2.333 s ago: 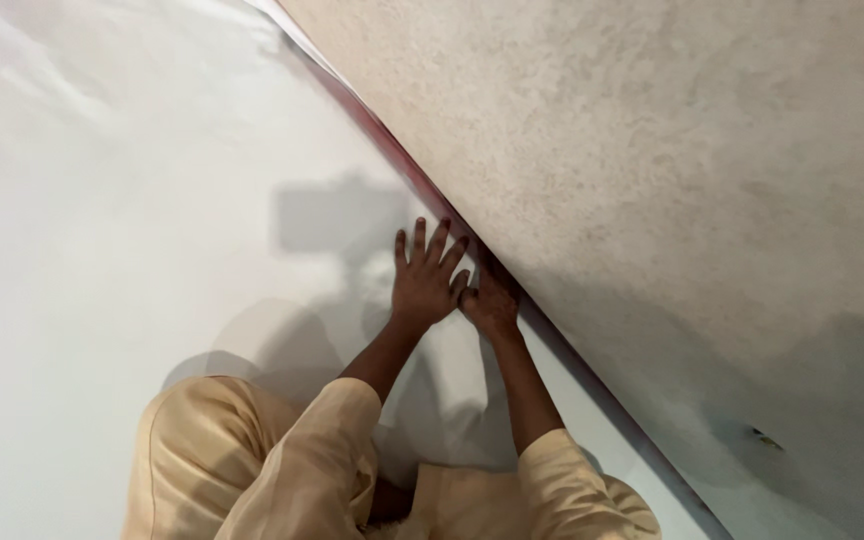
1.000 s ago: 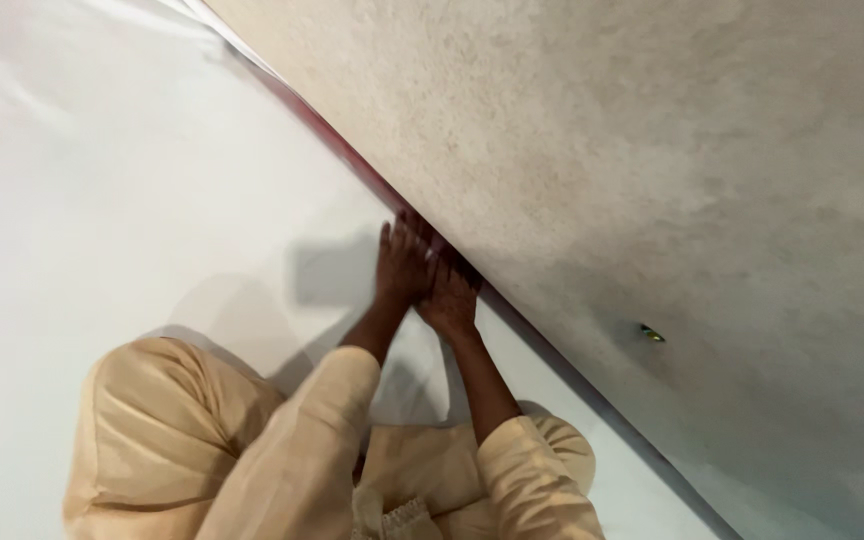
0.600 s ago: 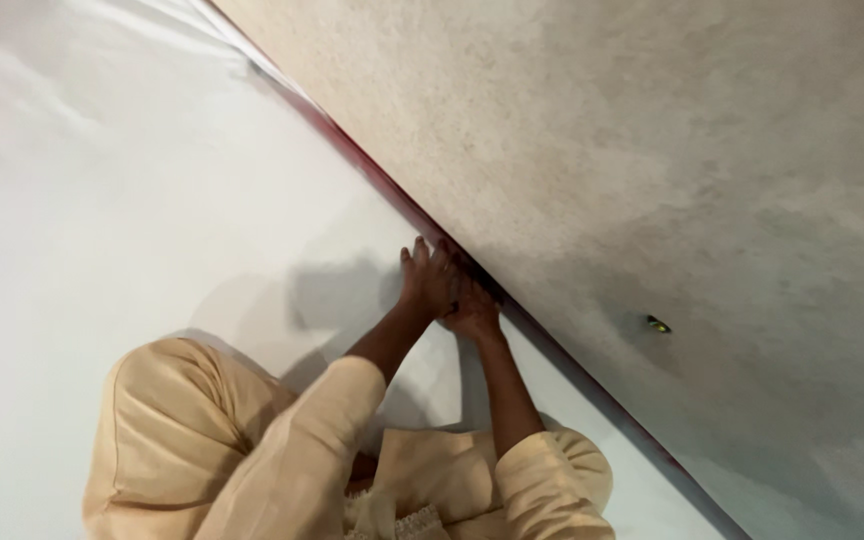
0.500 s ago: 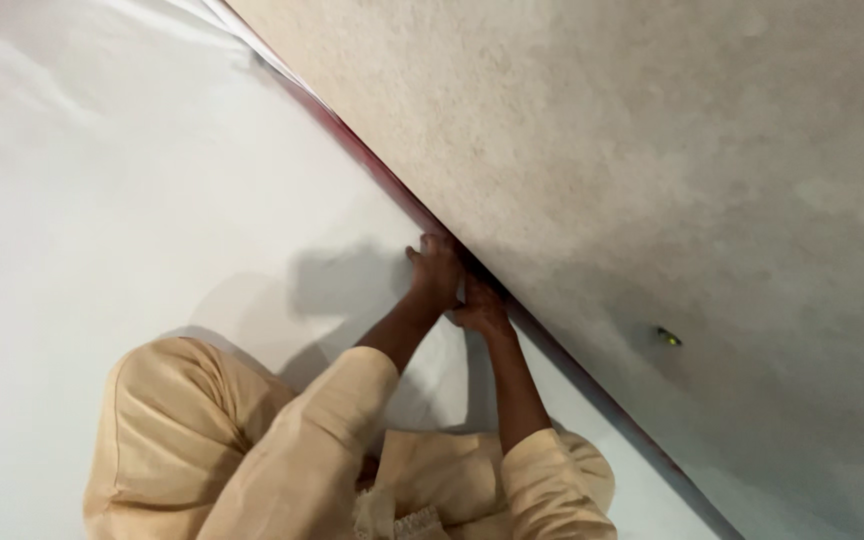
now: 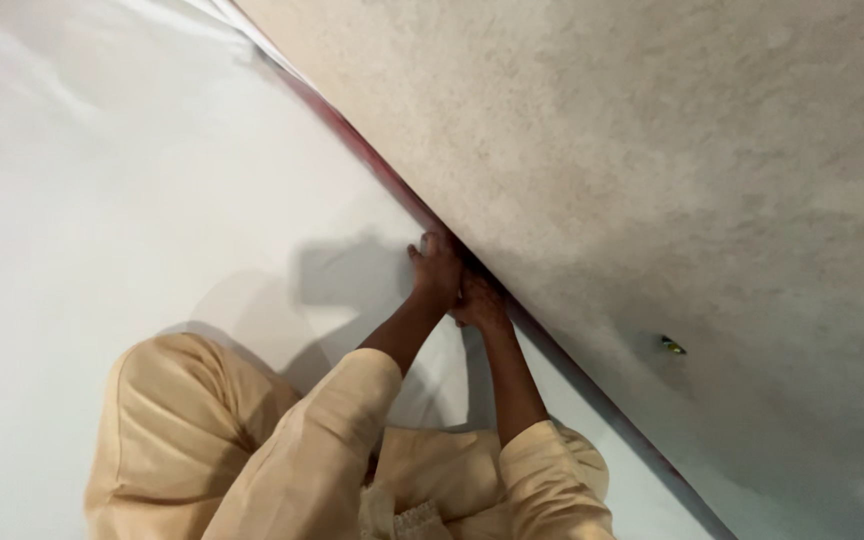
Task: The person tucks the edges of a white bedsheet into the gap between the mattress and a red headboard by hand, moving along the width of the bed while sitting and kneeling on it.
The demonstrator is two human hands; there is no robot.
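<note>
white sheet (image 5: 152, 200) (smooth, dark red edge), left hand (image 5: 439, 270), right hand (image 5: 479, 300) pressing

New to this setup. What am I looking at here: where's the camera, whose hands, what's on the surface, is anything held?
One camera, worn on a person's head, looks down at their own bare hands; there is no robot. The person kneels in a beige outfit on a white sheet. The sheet meets a speckled grey floor along a dark red edge strip. The left hand and right hand press together at that edge, fingers curled against it. Whether they pinch the sheet cannot be told. A small green object lies on the floor.
</note>
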